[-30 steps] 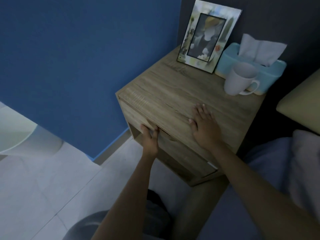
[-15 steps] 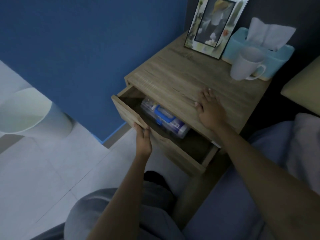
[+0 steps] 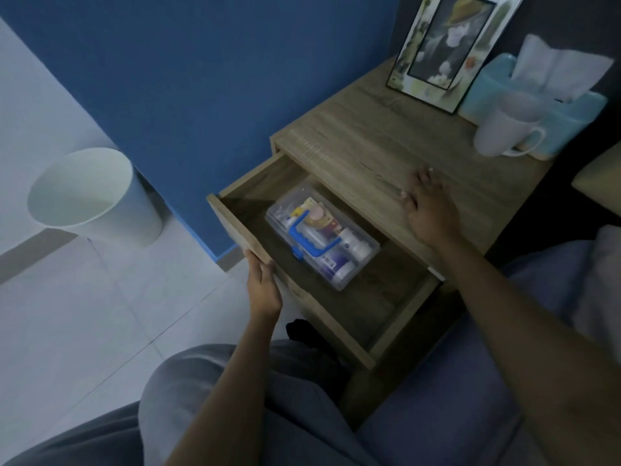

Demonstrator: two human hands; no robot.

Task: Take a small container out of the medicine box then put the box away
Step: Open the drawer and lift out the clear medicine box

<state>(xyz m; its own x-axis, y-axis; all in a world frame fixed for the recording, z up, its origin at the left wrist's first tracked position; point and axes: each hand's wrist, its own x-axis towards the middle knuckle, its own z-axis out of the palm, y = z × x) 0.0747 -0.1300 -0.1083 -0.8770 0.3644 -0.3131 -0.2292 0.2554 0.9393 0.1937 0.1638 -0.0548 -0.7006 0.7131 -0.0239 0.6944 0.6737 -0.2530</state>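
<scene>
knees in grey at the bottom, seated on the blue bedding. just beyond, left hand hooked onto the front panel of the drawer, fingers curled over its top edge, thumb on the outer face. drawer open wide, most of its floor on show. inside, lying flat near the middle, clear of the drawer walls: the medicine box, see-through plastic, blue handle across the lid, blue latch on the near side, lid looking shut. bottles and packets visible through the lid, too blurred to pick out which small container is wanted.

further on, right hand flat on the nightstand top, fingers spread and relaxed, gripping nothing, probably bracing the cabinet. at the back, a white mug touching a blue tissue box, and a picture frame leaning against the wall. off to the left on the floor, a white bin.

progress, by the look of it: early. drawer open, box found, nothing more. left to do: lift box out, unlatch, take a small container, close up, return box, shut drawer.
</scene>
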